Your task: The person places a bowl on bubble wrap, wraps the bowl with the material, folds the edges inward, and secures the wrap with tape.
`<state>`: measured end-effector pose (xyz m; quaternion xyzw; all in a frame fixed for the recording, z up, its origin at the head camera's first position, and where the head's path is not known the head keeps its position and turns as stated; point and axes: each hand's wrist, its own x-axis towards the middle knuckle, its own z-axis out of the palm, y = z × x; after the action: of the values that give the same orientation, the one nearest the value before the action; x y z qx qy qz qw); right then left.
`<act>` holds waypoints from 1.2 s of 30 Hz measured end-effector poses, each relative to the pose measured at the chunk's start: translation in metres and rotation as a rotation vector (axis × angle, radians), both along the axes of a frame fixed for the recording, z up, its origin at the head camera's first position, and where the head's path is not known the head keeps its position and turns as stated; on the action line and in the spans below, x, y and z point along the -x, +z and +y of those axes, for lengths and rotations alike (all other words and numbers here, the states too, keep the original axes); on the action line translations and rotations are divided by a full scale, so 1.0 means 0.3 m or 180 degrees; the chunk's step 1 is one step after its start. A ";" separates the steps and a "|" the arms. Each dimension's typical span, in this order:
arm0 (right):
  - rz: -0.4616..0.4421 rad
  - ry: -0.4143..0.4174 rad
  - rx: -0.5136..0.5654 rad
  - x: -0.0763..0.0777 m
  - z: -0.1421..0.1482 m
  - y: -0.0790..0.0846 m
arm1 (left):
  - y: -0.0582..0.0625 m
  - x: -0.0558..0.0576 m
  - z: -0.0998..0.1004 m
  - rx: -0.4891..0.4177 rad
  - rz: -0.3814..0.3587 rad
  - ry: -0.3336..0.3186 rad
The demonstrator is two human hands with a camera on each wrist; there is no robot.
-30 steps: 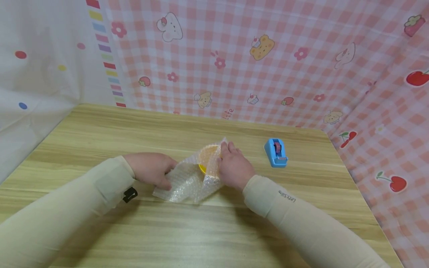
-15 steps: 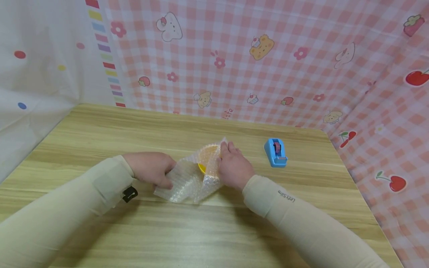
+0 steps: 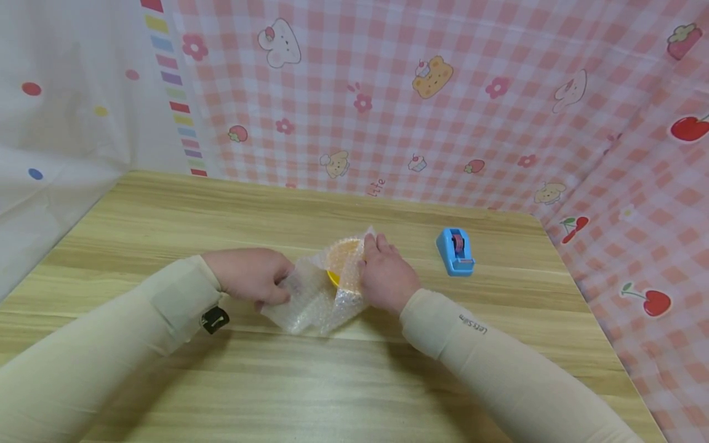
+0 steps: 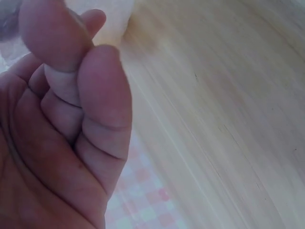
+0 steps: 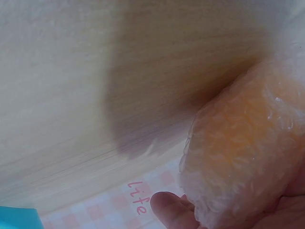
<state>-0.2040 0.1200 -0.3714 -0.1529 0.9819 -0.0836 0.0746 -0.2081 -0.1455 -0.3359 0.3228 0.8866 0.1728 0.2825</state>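
Observation:
A sheet of bubble wrap [image 3: 304,301] lies folded partly around a yellow round-rimmed thing, like a bowl [image 3: 333,278], in the middle of the table. My left hand [image 3: 252,275] pinches the loose left flap between thumb and fingers; in the left wrist view its curled fingers [image 4: 105,90] hide most of the wrap. On the other side, my right hand [image 3: 389,277] grips the wrapped part, its fingers over the folded layer at the rim. The right wrist view shows orange-yellow through the bubble wrap [image 5: 238,148], with a fingertip [image 5: 169,207] beside its edge.
A blue tape dispenser [image 3: 456,253] with a pinkish roll stands on the wooden table [image 3: 310,394], right of my right hand. Behind the table hangs a pink checked cloth [image 3: 388,123], with a white dotted cloth [image 3: 72,123] at the left. A black clip [image 3: 214,320] is at my left sleeve.
My left hand has shifted slightly right, drawing the loose flap of bubble wrap toward the yellow thing. The right hand stays in place on the wrapped side.

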 end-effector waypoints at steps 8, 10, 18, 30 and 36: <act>-0.0028 -0.0007 0.0019 -0.001 -0.001 0.003 | 0.001 0.006 0.013 -0.0199 0.0003 0.0095; -0.0029 0.0006 0.0002 -0.001 -0.001 0.004 | 0.001 0.007 0.018 -0.0253 -0.0007 0.0131; 0.0041 0.0068 -0.0049 0.000 0.002 0.001 | 0.007 0.012 0.033 -0.0519 -0.0081 0.0189; -0.0078 0.0021 -0.0083 0.002 -0.003 0.004 | 0.005 0.019 0.041 -0.0796 -0.0133 0.0176; -0.0103 -0.0013 -0.0027 0.000 -0.002 0.006 | 0.011 0.020 0.048 -0.0887 -0.0152 0.0214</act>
<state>-0.2041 0.1193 -0.3696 -0.1492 0.9812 -0.0821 0.0909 -0.2141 -0.1312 -0.3327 0.3249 0.8573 0.3113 0.2500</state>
